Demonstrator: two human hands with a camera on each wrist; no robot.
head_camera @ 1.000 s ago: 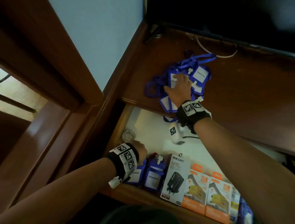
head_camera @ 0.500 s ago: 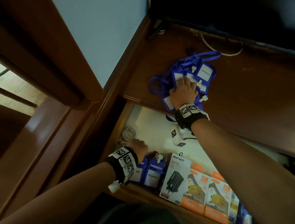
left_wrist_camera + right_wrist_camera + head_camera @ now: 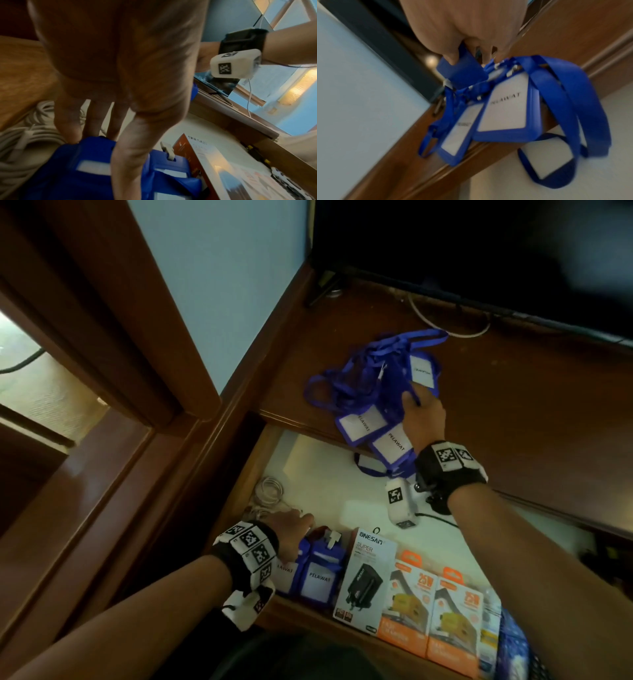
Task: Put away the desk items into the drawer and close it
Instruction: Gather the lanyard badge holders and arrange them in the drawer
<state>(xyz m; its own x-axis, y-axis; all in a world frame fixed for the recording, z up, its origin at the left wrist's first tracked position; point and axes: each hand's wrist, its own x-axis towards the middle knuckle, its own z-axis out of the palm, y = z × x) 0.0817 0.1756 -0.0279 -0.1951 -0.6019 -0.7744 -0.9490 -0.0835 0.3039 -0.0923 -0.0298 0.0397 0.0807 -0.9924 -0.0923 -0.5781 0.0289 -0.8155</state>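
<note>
A bundle of blue badge holders with lanyards [image 3: 373, 405] hangs over the desk's front edge, labelled PELAWAT. My right hand [image 3: 419, 405] grips the bundle from above; in the right wrist view the holders [image 3: 506, 108] dangle from my curled fingers [image 3: 452, 56], and a lanyard loop hangs over the open drawer [image 3: 325, 470]. My left hand [image 3: 298, 523] is inside the drawer at its front left. Its straight fingers [image 3: 94, 121] touch the tops of blue badge holders [image 3: 85, 162] standing there.
Along the drawer's front stand a white and black charger box [image 3: 366, 573] and orange boxes [image 3: 431, 611]. A coiled white cable [image 3: 270, 491] lies at the drawer's left wall. A dark screen [image 3: 479, 251] and a white cable [image 3: 448, 328] are at the desk's back.
My right hand went from lying flat on the badge pile to gripping it and lifting it toward the drawer edge. My left hand stays in the drawer's front left corner.
</note>
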